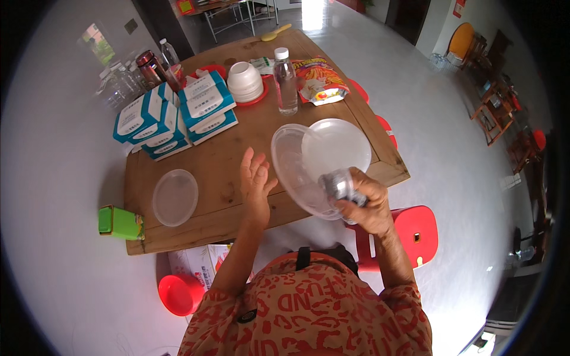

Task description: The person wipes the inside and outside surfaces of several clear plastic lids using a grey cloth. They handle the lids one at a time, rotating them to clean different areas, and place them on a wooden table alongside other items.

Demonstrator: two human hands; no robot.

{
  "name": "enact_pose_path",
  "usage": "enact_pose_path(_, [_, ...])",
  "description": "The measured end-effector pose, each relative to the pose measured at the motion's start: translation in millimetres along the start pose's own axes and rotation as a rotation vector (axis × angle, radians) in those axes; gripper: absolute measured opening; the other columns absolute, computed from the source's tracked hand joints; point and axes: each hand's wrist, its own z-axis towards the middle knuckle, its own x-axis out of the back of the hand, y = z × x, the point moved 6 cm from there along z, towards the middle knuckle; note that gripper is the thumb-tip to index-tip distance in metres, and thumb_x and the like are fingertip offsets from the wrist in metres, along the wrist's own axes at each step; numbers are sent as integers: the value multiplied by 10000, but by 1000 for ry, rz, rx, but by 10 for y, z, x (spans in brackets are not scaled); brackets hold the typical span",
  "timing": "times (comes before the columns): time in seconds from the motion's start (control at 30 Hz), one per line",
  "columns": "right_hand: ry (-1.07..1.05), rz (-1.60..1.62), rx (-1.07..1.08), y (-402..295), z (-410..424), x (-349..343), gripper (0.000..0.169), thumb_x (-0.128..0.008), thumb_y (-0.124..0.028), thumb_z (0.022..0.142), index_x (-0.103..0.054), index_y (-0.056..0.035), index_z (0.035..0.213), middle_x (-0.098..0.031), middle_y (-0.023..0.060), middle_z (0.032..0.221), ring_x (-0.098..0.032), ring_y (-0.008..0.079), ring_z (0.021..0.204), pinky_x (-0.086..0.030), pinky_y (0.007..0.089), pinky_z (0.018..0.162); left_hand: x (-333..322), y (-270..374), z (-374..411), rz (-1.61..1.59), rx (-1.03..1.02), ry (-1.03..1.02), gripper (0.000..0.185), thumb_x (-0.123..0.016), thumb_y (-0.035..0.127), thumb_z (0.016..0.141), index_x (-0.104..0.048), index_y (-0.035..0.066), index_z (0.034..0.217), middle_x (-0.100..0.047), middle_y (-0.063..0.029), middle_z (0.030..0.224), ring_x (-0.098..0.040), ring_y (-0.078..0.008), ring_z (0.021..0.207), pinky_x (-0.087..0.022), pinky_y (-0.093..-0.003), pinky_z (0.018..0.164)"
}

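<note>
My right hand (368, 202) grips a small shiny jar or canister (342, 188), blurred, tilted beside a clear plastic bowl (289, 164). That bowl is tipped on its side; whether the hand also holds it, I cannot tell. Behind it a white round plate or bowl (340, 144) sits near the table's right corner. My left hand (257, 182) is raised over the table, fingers apart, holding nothing, to the left of the clear bowl. A translucent round lid (175, 197) lies flat at the table's left front.
On the wooden table (213, 173) stand stacked tissue packs (207, 100), white bowls (245, 82), a clear bottle (285, 84), a red food packet (323, 80) and a yellow brush or ladle (275, 33). A green box (120, 222) is at the left edge; a red stool (416, 233) stands right.
</note>
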Motion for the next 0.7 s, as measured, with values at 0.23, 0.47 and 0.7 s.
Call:
enact_pose_path(0.23, [296,537,-460,773,-156,-123,350,-718,-36,820,-643,6,1159,-668,27,954,-606,89,835,-499,242,765,380,-517,-29,-538,347,-427,381,-672,183,880,-555,99,1233,-592,-173,1230,-663,-349,968,-609,-477,687])
enact_pose_path(0.47, [644,-373,-172,566,-114,103,311,-661,-117,873,-548,5,1135,-602,115,1032,-585,181,919,-489,322,811,425,-325,-101,-527,276,-102,219,-619,87,914,-594,98,1131,-597,-155,1231,-660,-344,1001,-625,-479,680])
enact_pose_path(0.7, [95,-976,305,616,-25,-957,420,-675,-109,749,-610,-104,1164,-544,80,1182,-530,311,1003,-502,414,796,466,-525,-131,-569,177,0,209,-596,58,926,-596,104,1129,-625,-144,1183,-661,-305,1011,-626,-481,686])
